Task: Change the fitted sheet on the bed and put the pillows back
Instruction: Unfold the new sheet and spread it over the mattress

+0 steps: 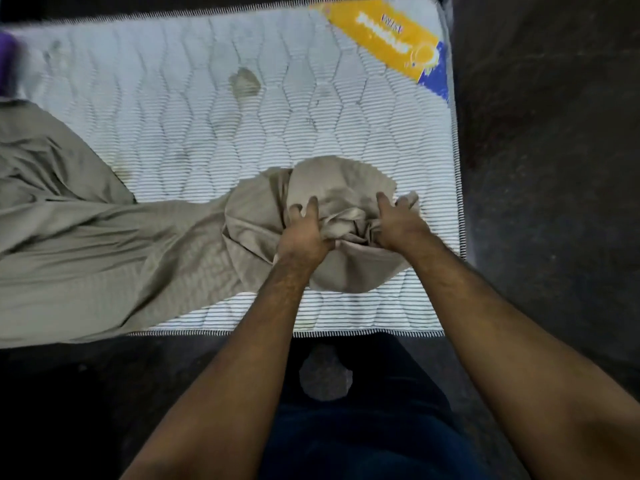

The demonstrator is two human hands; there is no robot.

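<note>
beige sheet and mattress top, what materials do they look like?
Sheet: looks like thin woven fabric, matte with a faint sheen; it bunches in soft folds under both hands. Mattress: probably quilted knit ticking, white with fine dark stripes, wavy stitch lines, some stains.

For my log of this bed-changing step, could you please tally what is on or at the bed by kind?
Mattress: 1
Beige sheet: 1
Yellow mattress label: 1
Purple item at the far left edge, too blurred to identify: 1
Hands, left hand and right hand, both on the bunched sheet: 2
Pillows: 0
Total: 6
</note>
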